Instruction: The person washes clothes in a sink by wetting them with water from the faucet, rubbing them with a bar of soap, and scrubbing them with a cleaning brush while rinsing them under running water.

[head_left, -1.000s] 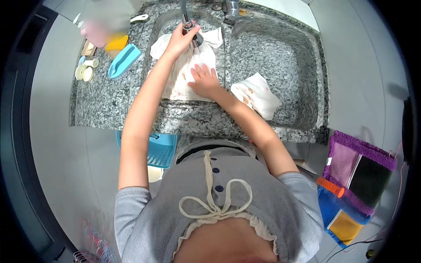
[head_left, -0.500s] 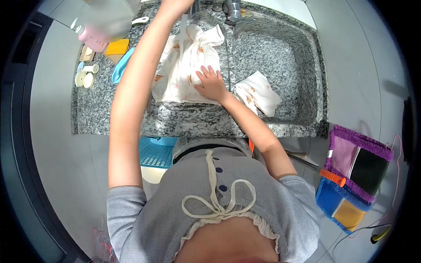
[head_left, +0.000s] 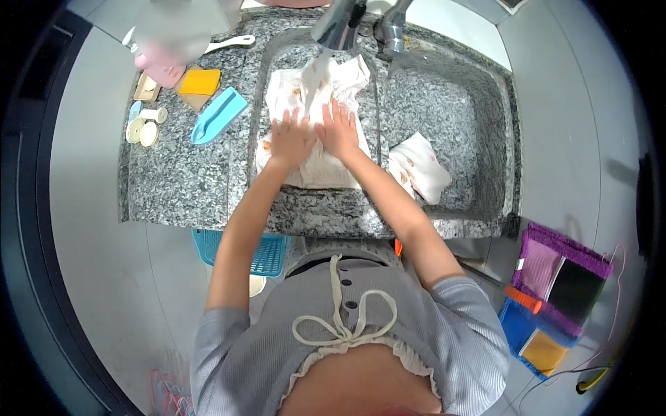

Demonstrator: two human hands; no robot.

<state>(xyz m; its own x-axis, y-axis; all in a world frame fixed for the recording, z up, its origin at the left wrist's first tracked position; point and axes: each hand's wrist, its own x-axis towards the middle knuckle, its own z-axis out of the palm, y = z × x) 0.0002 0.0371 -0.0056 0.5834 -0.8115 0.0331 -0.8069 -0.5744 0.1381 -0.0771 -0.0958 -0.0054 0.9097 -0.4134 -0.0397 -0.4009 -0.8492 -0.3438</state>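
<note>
A white garment with small brown prints [head_left: 322, 166] lies spread in the left basin of the granite sink [head_left: 305, 215]. My left hand [head_left: 291, 141] rests flat on it, fingers stretched out. Beside it my right hand [head_left: 338, 130] also presses flat on the cloth, fingers apart. Water runs from the faucet [head_left: 336, 26] onto the cloth just beyond my fingertips. A second white printed cloth [head_left: 420, 168] lies bunched in the right basin, apart from my hands.
On the left counter are a blue scoop-like tool [head_left: 219, 116], a yellow sponge [head_left: 200, 82], a pink pump bottle [head_left: 163, 71], several spools [head_left: 148, 133] and a white-handled brush [head_left: 232, 43]. A blue basket [head_left: 267, 256] is below. Mop pads [head_left: 548, 284] hang at right.
My left hand has come down from the faucet area onto the garment. My right hand stays on the cloth. The view has shifted slightly, showing more of the faucet.
</note>
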